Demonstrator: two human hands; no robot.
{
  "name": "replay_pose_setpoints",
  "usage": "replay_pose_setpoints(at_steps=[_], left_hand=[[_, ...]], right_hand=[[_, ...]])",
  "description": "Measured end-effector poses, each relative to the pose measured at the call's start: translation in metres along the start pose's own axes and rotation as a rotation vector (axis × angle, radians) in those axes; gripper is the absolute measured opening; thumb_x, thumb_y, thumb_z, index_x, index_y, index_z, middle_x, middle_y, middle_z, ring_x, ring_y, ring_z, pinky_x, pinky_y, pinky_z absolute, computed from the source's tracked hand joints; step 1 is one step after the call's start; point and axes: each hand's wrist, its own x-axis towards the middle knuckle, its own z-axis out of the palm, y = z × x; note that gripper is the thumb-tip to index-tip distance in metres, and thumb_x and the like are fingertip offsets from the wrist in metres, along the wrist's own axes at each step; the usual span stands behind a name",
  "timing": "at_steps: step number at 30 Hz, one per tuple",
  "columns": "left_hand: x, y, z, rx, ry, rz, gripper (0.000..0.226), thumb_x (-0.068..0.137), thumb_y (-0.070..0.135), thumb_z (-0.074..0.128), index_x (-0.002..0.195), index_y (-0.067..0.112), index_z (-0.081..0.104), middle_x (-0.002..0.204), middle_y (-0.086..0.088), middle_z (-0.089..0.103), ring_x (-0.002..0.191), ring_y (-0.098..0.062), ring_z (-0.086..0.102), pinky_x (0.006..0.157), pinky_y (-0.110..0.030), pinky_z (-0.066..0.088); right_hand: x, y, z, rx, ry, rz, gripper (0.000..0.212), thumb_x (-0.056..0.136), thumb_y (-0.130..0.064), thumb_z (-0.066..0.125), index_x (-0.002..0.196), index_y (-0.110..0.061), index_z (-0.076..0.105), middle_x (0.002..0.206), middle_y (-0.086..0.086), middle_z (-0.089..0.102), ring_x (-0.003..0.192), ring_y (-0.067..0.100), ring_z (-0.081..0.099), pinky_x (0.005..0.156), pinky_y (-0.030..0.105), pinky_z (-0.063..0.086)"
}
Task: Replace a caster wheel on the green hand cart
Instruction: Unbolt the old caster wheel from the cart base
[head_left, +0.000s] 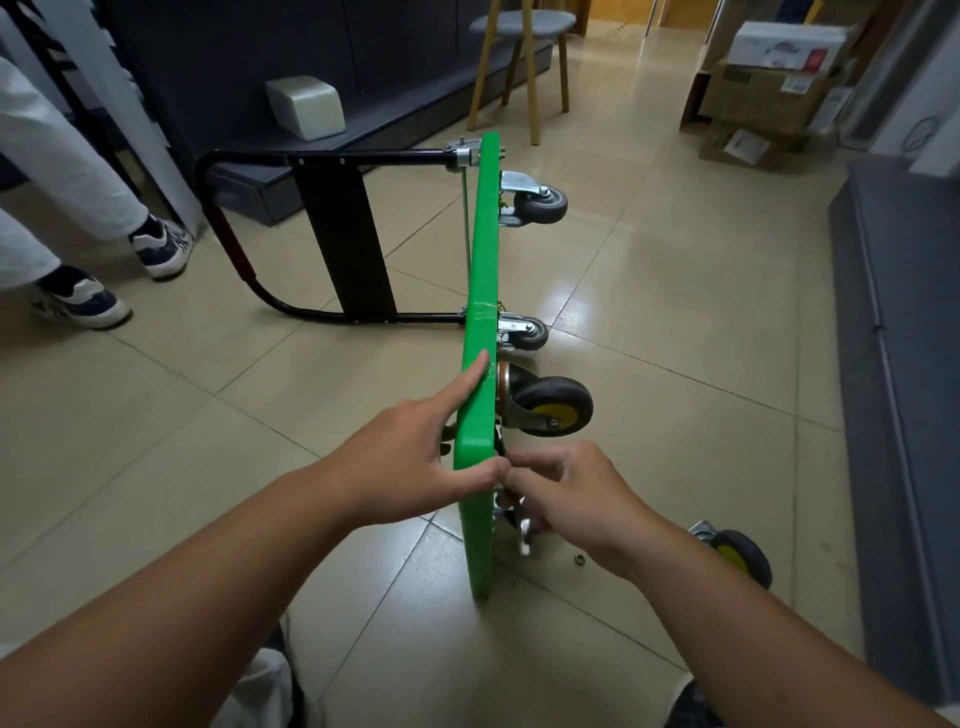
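The green hand cart (480, 291) stands on its side edge on the tiled floor, black handle (332, 234) lying to the left, wheels facing right. My left hand (415, 457) holds the deck's upper edge, index finger stretched along it and thumb over the top. My right hand (566, 493) is curled at the underside by a metal caster bracket (523, 530) and seems to pinch something small; what it is cannot be told. A black caster with a yellow hub (553, 405) is mounted just beyond. A loose yellow-hub caster (737, 553) lies on the floor at the right.
A small nut (579, 559) lies on the tiles near my right wrist. Two grey casters (540, 200) sit at the cart's far end. A person's legs and shoes (83, 301) are at the left. A wooden stool (524, 62), cardboard boxes (769, 88) and a dark platform (904, 364) stand around.
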Motion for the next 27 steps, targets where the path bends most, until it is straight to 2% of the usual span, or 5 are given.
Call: replay_pose_setpoints(at_steps=[8, 14, 19, 23, 27], left_hand=[[0.003, 0.000, 0.001, 0.006, 0.012, 0.012, 0.106, 0.083, 0.070, 0.071, 0.155, 0.065, -0.007, 0.149, 0.009, 0.059, 0.123, -0.006, 0.065, 0.102, -0.029, 0.056], [0.001, -0.001, -0.002, -0.037, 0.002, 0.008, 0.108, 0.075, 0.078, 0.069, 0.155, 0.067, -0.003, 0.147, 0.010, 0.060, 0.120, -0.004, 0.066, 0.104, -0.035, 0.056], [0.003, -0.002, -0.004, -0.008, -0.015, -0.003, 0.108, 0.081, 0.071, 0.072, 0.157, 0.063, -0.004, 0.156, 0.007, 0.053, 0.128, -0.009, 0.062, 0.108, -0.036, 0.054], [0.002, 0.001, -0.003, -0.021, -0.015, -0.015, 0.108, 0.080, 0.070, 0.072, 0.157, 0.063, -0.004, 0.160, 0.006, 0.047, 0.132, -0.012, 0.060, 0.108, -0.032, 0.053], [-0.002, 0.006, -0.005, -0.044, -0.022, -0.021, 0.109, 0.077, 0.071, 0.071, 0.157, 0.062, -0.003, 0.164, 0.005, 0.041, 0.135, -0.013, 0.058, 0.109, -0.031, 0.052]], right_hand=[[0.037, 0.066, 0.025, -0.234, 0.168, 0.034, 0.032, 0.089, -0.029, 0.067, 0.119, -0.040, 0.071, 0.089, -0.007, 0.076, 0.081, 0.014, 0.073, 0.082, 0.043, 0.061], [0.040, 0.058, 0.017, -0.321, 0.152, 0.011, 0.024, 0.097, -0.017, 0.064, 0.117, -0.027, 0.072, 0.095, -0.007, 0.073, 0.083, 0.012, 0.069, 0.074, 0.030, 0.060], [0.009, 0.060, -0.010, -0.429, 0.028, 0.180, 0.011, 0.097, -0.011, 0.062, 0.100, -0.008, 0.072, 0.073, 0.007, 0.068, 0.056, 0.013, 0.063, 0.060, 0.032, 0.057], [-0.020, 0.036, -0.024, -0.120, 0.024, 0.248, 0.015, 0.099, -0.005, 0.058, 0.102, -0.002, 0.073, 0.077, 0.011, 0.066, 0.051, 0.008, 0.050, 0.054, 0.025, 0.043], [-0.026, 0.002, -0.020, 0.192, 0.049, 0.241, 0.028, 0.099, -0.005, 0.058, 0.115, -0.028, 0.060, 0.076, 0.013, 0.064, 0.049, 0.010, 0.041, 0.056, 0.028, 0.035]])
